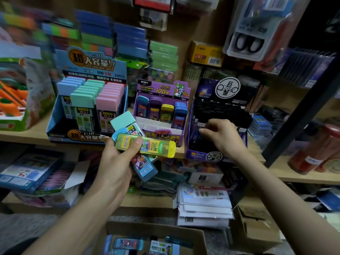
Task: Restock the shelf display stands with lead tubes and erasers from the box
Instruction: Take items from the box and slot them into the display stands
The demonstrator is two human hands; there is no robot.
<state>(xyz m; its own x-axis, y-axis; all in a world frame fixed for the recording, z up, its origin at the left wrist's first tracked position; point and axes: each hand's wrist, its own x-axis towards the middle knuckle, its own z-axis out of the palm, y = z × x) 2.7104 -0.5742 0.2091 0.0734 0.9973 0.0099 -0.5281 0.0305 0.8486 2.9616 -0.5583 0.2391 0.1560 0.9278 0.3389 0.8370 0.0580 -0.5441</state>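
We log left hand (117, 159) clamped on a fan of plastic lead tubes (137, 134), yellow-green translucent tube (147, 145) foremost, right hand (223, 138) curled into black cardboard display stand (220, 109), grip indeterminate; the one-handed fan may slip.

The left hand (117, 159) grips a yellow lead tube (147, 145), a blue tube (145, 170) and a mint-capped tube (127, 123). To its right, the right hand (223, 137) reaches into the black display stand (219, 111), fingers curled; whether they hold anything is hidden.
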